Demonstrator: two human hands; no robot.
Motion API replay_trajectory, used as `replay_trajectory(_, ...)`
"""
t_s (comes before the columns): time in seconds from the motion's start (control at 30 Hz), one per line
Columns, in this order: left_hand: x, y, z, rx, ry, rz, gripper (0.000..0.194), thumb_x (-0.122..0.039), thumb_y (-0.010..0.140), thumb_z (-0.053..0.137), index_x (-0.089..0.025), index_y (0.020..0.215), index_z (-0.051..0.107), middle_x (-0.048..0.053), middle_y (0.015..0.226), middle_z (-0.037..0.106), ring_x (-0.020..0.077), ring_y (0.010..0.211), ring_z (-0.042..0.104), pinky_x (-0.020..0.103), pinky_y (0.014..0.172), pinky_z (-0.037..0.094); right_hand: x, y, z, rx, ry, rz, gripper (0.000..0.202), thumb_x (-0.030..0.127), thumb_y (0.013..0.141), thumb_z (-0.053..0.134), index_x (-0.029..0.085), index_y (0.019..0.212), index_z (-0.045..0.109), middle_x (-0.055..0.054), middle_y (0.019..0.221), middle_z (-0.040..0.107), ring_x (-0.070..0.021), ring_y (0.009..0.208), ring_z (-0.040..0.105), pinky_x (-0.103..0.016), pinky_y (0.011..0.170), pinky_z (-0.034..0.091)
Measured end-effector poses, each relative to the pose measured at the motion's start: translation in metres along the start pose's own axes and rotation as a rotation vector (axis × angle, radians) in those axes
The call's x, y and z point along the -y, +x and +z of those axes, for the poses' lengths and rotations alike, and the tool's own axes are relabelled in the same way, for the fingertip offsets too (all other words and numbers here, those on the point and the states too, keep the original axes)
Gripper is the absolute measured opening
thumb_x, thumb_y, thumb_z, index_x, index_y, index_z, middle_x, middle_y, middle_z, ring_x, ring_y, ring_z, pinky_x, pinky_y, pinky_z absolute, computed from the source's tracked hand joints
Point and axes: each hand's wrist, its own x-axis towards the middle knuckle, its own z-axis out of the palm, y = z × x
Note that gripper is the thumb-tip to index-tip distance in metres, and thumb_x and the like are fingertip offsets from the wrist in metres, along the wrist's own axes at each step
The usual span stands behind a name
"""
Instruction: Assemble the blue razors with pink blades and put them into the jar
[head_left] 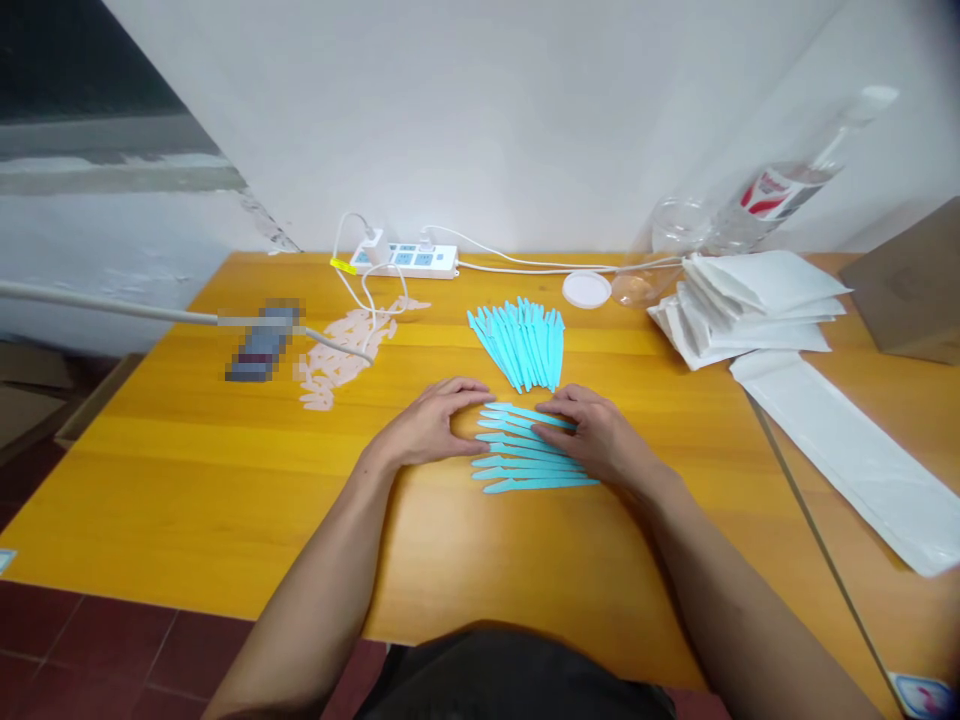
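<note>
1. The left hand point(427, 427) curves at the left ends of the row of blue sticks point(525, 463), thumb and fingers spread
2. The right hand point(606, 437) reaches over the upper sticks' right ends, thumb and forefinger slightly parted; whether it pinches any, I cannot tell
3. The row lies between the front edge of the desk point(225, 500) and the blue pile point(523, 345)
4. Near the back edge sit the power strip point(420, 262) and white packets point(757, 295)

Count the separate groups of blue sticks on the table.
2: a fanned pile towards the wall, and a spread row between the left hand and the right hand. No group seems hidden.
</note>
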Motion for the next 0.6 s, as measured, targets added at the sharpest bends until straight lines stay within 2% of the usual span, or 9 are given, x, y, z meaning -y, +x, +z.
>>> replay_trajectory(0.33,0.0019,-0.0001,0.0004,-0.027,-0.054,-0.001,0.056,-0.043,0.080,0.076,-0.031,0.133,0.062,0.007,0.135,0.058,0.0256,0.127,0.054,0.042,0.112,0.038,0.0029,0.0011,-0.0033,-0.003,0.017,0.002,0.020,0.031,0.095,0.060,0.021,0.101,0.075,-0.007,0.087,0.065,-0.0198,0.081,0.062,-0.032,0.072,0.049)
replay_trajectory(0.5,-0.0026,-0.0019,-0.0033,0.046,-0.018,-0.004,0.078,-0.047,0.069,0.084,-0.033,0.140,0.056,0.008,0.142,0.054,0.0294,0.132,0.048,0.045,0.114,0.035,0.0023,0.0004,-0.0031,0.001,0.013,0.015,0.022,0.033,0.095,0.058,0.020,0.102,0.075,-0.007,0.088,0.066,-0.0201,0.082,0.063,-0.032,0.073,0.050)
replay_trajectory(0.6,-0.0047,-0.0027,-0.0037,0.046,-0.007,-0.009,0.082,-0.045,0.066,0.086,-0.034,0.141,0.055,0.008,0.143,0.053,0.0309,0.133,0.047,0.047,0.114,0.034,0.0018,0.0002,-0.0026,-0.008,0.014,0.017,0.023,0.033,0.095,0.058,0.020,0.102,0.075,-0.007,0.088,0.066,-0.0204,0.083,0.064,-0.033,0.074,0.050)
